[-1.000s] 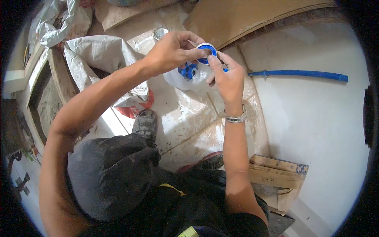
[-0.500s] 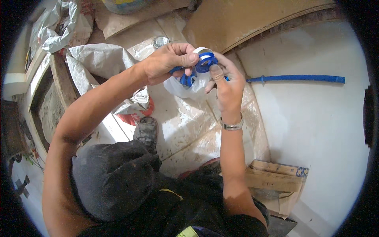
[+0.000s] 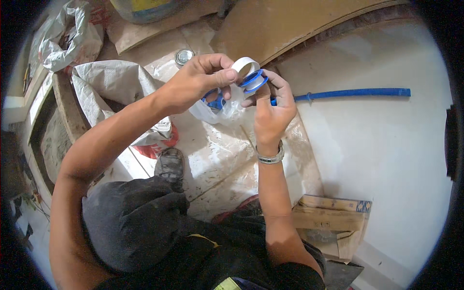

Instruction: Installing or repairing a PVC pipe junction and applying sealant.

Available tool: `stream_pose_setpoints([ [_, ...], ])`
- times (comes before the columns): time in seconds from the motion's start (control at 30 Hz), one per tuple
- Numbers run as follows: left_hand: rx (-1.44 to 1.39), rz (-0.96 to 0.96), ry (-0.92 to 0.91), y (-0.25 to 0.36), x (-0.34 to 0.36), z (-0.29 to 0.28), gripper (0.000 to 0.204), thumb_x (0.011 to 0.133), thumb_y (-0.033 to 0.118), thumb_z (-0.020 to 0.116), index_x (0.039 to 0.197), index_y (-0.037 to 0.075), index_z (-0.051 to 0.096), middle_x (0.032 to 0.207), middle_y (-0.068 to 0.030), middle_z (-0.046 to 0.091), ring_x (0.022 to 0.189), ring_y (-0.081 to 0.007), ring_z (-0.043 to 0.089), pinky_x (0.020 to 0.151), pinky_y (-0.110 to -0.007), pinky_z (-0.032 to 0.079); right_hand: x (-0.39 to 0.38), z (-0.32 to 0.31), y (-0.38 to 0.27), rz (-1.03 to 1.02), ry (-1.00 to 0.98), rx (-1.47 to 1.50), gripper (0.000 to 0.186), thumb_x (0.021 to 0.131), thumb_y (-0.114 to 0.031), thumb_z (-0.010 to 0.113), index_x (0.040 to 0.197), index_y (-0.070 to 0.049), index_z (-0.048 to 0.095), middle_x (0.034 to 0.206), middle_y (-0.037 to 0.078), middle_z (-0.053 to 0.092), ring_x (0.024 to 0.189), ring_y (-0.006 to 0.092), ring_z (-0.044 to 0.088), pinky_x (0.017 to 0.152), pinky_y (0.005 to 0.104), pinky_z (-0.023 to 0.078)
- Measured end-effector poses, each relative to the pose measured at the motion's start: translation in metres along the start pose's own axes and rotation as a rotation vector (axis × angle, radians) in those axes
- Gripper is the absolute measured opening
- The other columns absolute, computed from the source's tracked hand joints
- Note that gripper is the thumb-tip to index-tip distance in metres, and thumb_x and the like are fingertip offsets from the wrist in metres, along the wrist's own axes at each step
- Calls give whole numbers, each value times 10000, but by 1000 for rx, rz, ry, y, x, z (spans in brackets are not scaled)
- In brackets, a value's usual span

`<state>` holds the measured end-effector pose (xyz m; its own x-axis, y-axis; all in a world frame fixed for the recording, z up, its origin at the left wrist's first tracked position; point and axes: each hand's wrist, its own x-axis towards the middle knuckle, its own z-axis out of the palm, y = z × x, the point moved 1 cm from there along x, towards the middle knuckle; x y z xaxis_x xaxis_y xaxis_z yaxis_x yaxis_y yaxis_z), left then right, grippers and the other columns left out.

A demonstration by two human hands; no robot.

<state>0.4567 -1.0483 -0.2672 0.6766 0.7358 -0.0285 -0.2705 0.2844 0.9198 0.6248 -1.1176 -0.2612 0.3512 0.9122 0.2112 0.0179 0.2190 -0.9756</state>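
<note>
My left hand (image 3: 208,79) pinches a white plastic ring (image 3: 245,63), like the shell of a tape roll, between thumb and fingers. My right hand (image 3: 273,99) grips a blue-flanged spool wound with white tape (image 3: 254,82), which looks like thread seal tape. Ring and spool sit close together, the ring tilted above the spool's left side. Below my hands, a clear plastic bag (image 3: 231,110) hangs with blue parts (image 3: 213,100) in or against it. Which fingers hold the bag is hidden.
A blue tube (image 3: 357,93) runs along the white wall at right. White woven sacks (image 3: 113,79) and a wooden-framed trough (image 3: 67,99) stand at left. An open tin (image 3: 184,57) lies beyond my left hand. Cardboard (image 3: 324,220) leans at lower right, and a brown board (image 3: 299,29) lies at the back.
The white ring now stands clear of the spool and tips upward, showing its hollow inside. The spool has turned, showing white tape between its flanges. The whole view has shifted slightly.
</note>
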Motion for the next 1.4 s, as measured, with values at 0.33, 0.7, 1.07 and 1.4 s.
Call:
stream_pose_setpoints([
  [0.33,-41,34,94,2,3,-4,230,1038,282,528,1024,67,607,991,-47,684,660,-64,611,459,-181,371,7,-12,-11,162,35,86,208,948,-110,646,1098,33,637,897,107,697,551,118,613,485,237,494],
  [0.7,-72,30,134,4,2,0,209,1029,275,545,969,82,601,915,-30,646,668,-77,597,452,-195,380,6,-24,9,697,-71,798,174,954,-235,624,1040,-86,648,959,126,727,510,95,510,480,283,451],
  [1.07,-63,-29,110,-8,5,-5,242,1057,336,467,1055,114,565,930,-8,608,780,-80,589,480,-185,386,11,-2,2,243,-52,71,228,946,-185,664,900,30,604,786,135,695,498,129,612,444,245,483],
  [1.4,215,15,173,-17,-1,-10,306,1002,281,600,1245,96,584,928,15,636,724,-37,576,502,-178,372,18,-18,-2,232,-257,-39,246,940,-194,684,864,34,631,715,96,672,520,109,620,472,236,490],
])
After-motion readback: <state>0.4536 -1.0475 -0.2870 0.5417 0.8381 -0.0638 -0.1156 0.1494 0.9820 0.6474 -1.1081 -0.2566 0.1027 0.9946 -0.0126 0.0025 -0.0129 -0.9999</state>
